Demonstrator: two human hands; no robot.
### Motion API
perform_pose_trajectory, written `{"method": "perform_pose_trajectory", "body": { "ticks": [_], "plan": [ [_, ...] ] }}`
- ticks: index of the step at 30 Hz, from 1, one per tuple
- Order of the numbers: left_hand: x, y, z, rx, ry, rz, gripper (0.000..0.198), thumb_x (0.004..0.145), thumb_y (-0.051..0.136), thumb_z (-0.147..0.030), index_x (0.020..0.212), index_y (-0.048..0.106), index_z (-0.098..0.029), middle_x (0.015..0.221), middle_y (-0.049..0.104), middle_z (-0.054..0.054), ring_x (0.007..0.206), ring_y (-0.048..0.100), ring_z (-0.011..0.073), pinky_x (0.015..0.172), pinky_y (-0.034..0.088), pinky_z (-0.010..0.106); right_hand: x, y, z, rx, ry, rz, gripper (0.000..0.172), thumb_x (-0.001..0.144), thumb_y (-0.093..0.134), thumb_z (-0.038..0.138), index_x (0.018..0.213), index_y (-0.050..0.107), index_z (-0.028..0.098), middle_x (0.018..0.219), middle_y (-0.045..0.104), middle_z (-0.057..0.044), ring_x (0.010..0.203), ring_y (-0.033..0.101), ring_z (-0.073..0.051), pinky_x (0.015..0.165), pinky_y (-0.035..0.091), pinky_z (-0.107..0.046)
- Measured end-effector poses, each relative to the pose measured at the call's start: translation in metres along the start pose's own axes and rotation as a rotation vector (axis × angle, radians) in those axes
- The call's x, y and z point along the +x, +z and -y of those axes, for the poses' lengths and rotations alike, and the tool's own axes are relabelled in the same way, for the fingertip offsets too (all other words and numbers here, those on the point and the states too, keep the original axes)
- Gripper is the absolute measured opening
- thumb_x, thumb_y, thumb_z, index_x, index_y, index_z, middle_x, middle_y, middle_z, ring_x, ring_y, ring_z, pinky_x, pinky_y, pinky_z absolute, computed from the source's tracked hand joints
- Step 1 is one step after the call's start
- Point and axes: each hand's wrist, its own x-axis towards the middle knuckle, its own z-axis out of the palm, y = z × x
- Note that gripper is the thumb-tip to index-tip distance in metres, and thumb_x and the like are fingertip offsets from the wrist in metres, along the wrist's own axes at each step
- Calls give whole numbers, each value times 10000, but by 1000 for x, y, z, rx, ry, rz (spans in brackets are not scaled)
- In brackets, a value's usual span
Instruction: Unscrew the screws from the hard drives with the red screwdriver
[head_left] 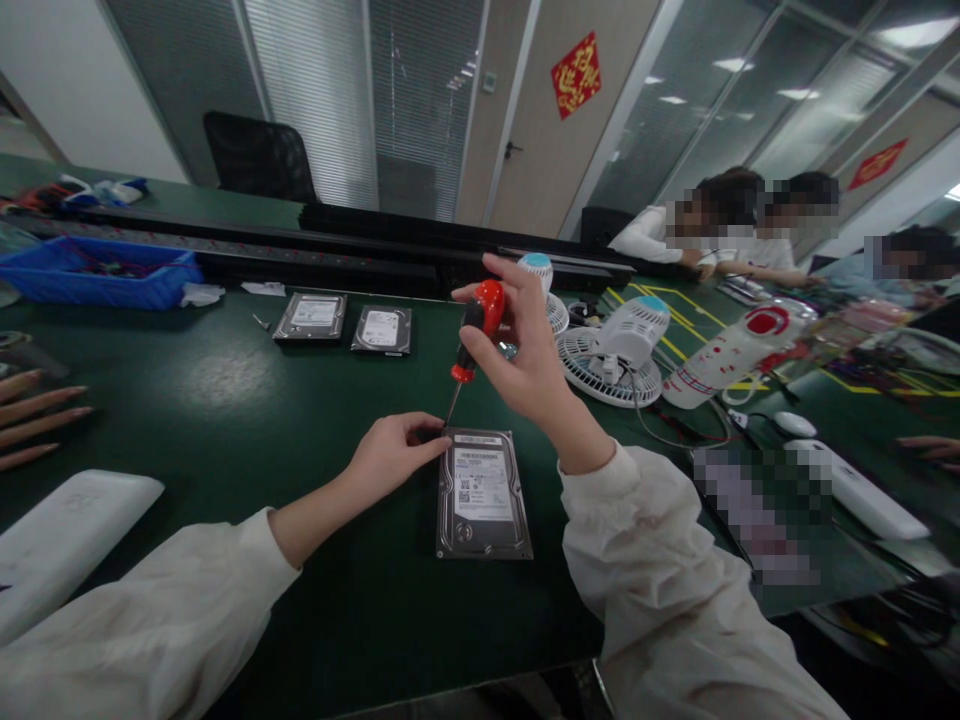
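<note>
We hold a red and black screwdriver in our right hand, the thumb and fingers wrapped about its handle while its thin shaft slants down to the far left corner of a hard drive. That drive lies flat on the dark green table right in front of us, between our two sleeves, with its white label facing up. Our left hand reaches in from the side, thumb and fingertips drawn together at that same corner, right beside the screwdriver's tip; we cannot tell whether they pinch the shaft, the drive's edge or something small there. Farther back on the table, well apart from our hands, we see a second hard drive and, just to its right, a third hard drive, both lying flat with labels up. A blue tray with wires in it sits at the far left. Beyond our right hand there is a white fan with a blue base, and past it a white bottle with red markings and a white mouse. At the left edge a co-worker's hand shows spread fingers above a white oblong object, and other people sit across on the right.
</note>
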Motion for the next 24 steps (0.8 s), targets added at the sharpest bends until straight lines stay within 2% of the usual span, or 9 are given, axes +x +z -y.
{"method": "perform_pose_trajectory", "body": {
  "ticks": [3,8,10,14,16,19,20,24],
  "plan": [
    [0,0,-1,4,-8,1,356,883,706,-467,1124,765,-212,1127,798,75,978,745,260,902,581,415,1,3,1,-37,-37,-37,532,966,641,467,1422,439,282,1425,615,-92,1085,703,-216,903,656,-427],
    [0,0,1,-2,-11,0,368,880,708,-479,1123,766,-209,1117,800,73,967,747,259,898,583,421,1,1,5,-35,-66,-26,412,1038,504,367,1437,510,266,1452,632,-87,1209,669,-238,891,640,-416],
    [0,0,2,-5,-11,1,370,881,707,-481,1126,766,-210,1113,801,73,961,748,259,895,584,423,2,-1,6,-45,-83,-50,399,1034,512,353,1424,538,277,1417,654,-80,1180,667,-239,906,626,-439],
    [0,0,2,-7,-10,0,368,878,710,-481,1123,770,-212,1122,799,77,969,744,263,900,581,428,3,0,4,-103,-132,-159,394,945,685,401,1315,617,281,1200,695,-61,1027,656,-236,884,604,-463],
    [0,0,2,-8,-11,1,372,878,710,-482,1126,770,-212,1123,799,78,963,744,263,896,582,430,3,0,3,-90,-139,-146,375,974,636,413,1324,617,280,1219,675,-72,1115,638,-253,913,594,-473],
    [0,0,2,-9,-14,-1,370,879,707,-476,1128,768,-210,1111,801,77,952,745,260,890,584,426,4,0,2,-17,-137,-86,376,1042,485,391,1392,579,293,1367,644,-83,1268,601,-264,974,582,-491],
    [0,0,2,-10,-15,-2,364,879,706,-470,1127,768,-211,1112,802,76,954,746,258,891,583,422,4,-1,1,-11,-129,-87,374,1042,480,390,1391,581,299,1367,650,-77,1256,610,-259,985,580,-496],
    [0,0,0,-10,-15,-3,346,872,709,-452,1115,772,-214,1104,806,77,946,749,255,884,585,410,5,-2,2,-86,-106,-180,329,970,621,439,1261,672,293,1156,690,-56,1112,642,-243,943,593,-479]
  ]
}}
